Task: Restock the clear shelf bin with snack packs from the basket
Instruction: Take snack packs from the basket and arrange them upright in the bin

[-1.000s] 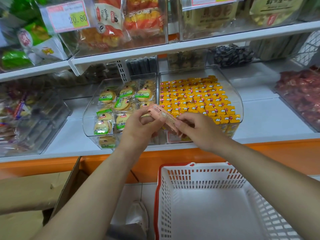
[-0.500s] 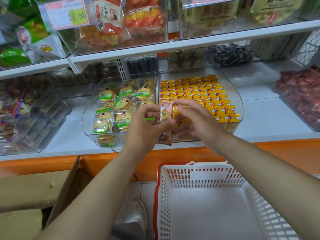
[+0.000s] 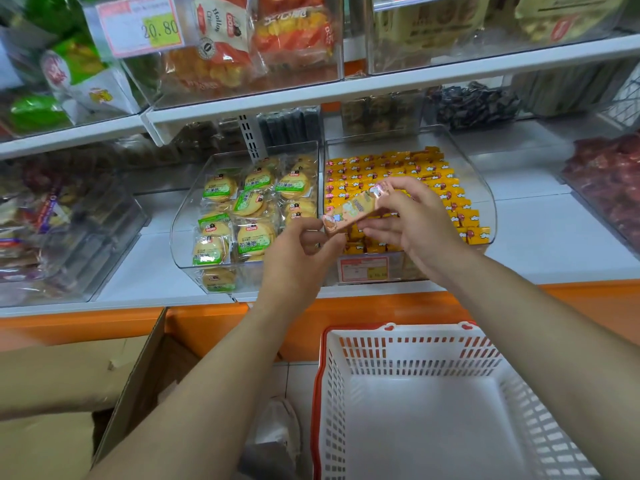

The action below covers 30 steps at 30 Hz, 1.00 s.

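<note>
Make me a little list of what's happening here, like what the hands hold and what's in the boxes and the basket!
held: one pink snack pack, tilted
left hand: pinches its lower end
right hand: holds its upper end
where: in front of the clear bins
right bin: rows of yellow packs
left bin: round biscuit packs with green labels
basket: white, red rim, no packs visible

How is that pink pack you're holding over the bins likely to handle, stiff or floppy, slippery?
The pink snack pack spans between the left hand and right hand without sagging, so it is probably fairly stiff. Fingertips alone carry it, so it seems light. Its wrapper looks glossy, so it may be a bit slippery; grip the ends.
</note>
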Each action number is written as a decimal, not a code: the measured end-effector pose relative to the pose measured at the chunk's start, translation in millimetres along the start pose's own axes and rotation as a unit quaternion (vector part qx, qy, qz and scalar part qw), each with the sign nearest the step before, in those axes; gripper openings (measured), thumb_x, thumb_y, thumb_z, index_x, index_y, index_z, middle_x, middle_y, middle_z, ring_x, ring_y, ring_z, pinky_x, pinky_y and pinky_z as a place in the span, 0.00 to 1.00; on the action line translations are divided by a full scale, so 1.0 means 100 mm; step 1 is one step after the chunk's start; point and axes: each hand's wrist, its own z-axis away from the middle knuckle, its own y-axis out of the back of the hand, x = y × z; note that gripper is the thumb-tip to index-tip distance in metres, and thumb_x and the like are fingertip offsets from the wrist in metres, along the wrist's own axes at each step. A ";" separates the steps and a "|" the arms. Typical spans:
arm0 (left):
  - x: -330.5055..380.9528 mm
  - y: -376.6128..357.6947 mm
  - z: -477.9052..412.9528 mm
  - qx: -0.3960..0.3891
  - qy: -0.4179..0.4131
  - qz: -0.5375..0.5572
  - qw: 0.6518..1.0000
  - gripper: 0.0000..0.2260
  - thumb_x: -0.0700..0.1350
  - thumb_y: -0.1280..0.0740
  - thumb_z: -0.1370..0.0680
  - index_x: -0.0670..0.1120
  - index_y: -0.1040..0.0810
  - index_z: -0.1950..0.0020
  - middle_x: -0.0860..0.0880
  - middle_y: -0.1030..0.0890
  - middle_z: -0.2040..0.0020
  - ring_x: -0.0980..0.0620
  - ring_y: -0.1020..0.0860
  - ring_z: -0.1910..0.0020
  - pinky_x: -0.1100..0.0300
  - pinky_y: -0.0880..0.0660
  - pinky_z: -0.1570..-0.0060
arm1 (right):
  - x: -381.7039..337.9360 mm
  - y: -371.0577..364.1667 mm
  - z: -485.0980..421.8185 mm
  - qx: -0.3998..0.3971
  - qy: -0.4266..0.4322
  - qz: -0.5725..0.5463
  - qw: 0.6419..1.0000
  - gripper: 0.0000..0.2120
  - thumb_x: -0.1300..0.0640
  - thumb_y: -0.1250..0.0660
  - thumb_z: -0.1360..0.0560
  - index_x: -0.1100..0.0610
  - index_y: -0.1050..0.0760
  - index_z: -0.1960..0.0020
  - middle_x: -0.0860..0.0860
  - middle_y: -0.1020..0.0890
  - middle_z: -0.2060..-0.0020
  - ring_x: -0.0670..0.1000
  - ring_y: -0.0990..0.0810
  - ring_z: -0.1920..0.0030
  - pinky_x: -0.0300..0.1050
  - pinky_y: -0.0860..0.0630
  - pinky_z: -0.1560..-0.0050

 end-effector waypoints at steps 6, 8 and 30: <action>0.12 0.07 -0.03 0.014 0.040 0.231 0.972 0.11 0.39 0.26 0.23 0.50 0.22 0.44 0.43 0.15 0.50 0.47 0.14 0.53 0.53 0.16 0.55 | 0.07 0.10 0.03 -0.140 -0.036 0.216 0.966 0.12 0.59 0.26 0.28 0.52 0.24 0.48 0.52 0.14 0.55 0.53 0.15 0.55 0.46 0.17 0.55; 0.14 0.07 -0.02 -0.002 0.029 0.235 0.972 0.13 0.37 0.26 0.23 0.47 0.20 0.40 0.42 0.15 0.51 0.44 0.14 0.52 0.50 0.16 0.53 | 0.06 0.06 0.07 -0.162 -0.003 0.219 0.962 0.09 0.56 0.26 0.26 0.53 0.24 0.48 0.51 0.14 0.58 0.48 0.15 0.59 0.41 0.19 0.58; -0.48 -0.21 -0.05 0.063 -0.053 -0.338 0.937 0.22 0.66 0.29 0.26 0.51 0.20 0.41 0.52 0.17 0.47 0.46 0.23 0.43 0.50 0.33 0.38 | 0.21 -0.01 -0.04 0.011 0.183 0.308 0.933 0.20 0.60 0.26 0.26 0.48 0.35 0.46 0.48 0.19 0.51 0.44 0.14 0.56 0.38 0.18 0.65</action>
